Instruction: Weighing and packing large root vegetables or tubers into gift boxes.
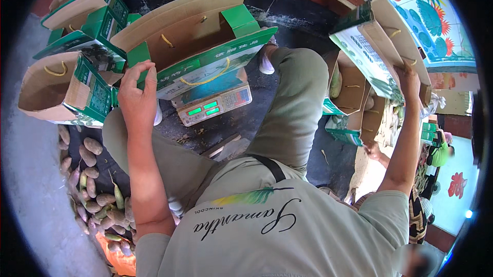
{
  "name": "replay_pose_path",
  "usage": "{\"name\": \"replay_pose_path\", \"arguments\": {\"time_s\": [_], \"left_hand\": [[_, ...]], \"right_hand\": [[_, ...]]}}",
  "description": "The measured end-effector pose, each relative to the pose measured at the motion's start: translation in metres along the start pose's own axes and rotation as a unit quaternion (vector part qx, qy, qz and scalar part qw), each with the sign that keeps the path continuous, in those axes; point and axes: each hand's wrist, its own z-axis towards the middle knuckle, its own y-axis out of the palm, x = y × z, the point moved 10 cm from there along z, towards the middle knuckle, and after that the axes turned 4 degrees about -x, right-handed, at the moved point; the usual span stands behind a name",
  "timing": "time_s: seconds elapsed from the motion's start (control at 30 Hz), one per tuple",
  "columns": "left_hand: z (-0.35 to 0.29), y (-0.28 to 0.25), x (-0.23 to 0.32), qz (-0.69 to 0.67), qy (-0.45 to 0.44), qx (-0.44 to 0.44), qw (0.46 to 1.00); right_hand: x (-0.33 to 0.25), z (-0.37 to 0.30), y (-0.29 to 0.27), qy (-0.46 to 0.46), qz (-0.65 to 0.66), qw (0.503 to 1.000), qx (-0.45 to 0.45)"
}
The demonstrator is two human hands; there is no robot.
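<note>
In front of me, an open green and white cardboard box [215, 64] with a yellow rope handle sits on a digital scale [215, 105] with lit green displays. My left hand [138, 89] is closed on a green flap at the box's near left corner. Out to the right, my right hand [409, 82] grips the edge of a second cardboard box [367, 53], which is tilted and raised beside other boxes. Part of this hand's grip is hidden by the cardboard. Inside the box on the scale, brown walls and rope knots show.
More open boxes [51, 89] stand at the left. A pile of long root vegetables [105, 202] lies on the floor at lower left. Right of my knee, a box [349, 84] holds some produce. Another person's hand [374, 151] reaches near the right boxes.
</note>
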Motion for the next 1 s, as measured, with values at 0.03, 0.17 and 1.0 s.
{"name": "replay_pose_path", "arguments": {"time_s": [0.03, 0.17, 1.0], "left_hand": [[0.0, 0.0, -0.001, 0.001, 0.0, 0.001, 1.0], [0.0, 0.002, -0.001, -0.02, 0.002, -0.002, 1.0], [-0.001, 0.0, -0.004, 0.011, -0.001, -0.006, 1.0]], "right_hand": [[-0.013, 0.004, -0.007, -0.029, 0.008, 0.999, 0.027], [-0.033, 0.013, -0.009, -0.054, 0.063, 0.995, 0.051], [0.023, -0.032, 0.046, -0.036, 0.037, 0.996, -0.069]]}}
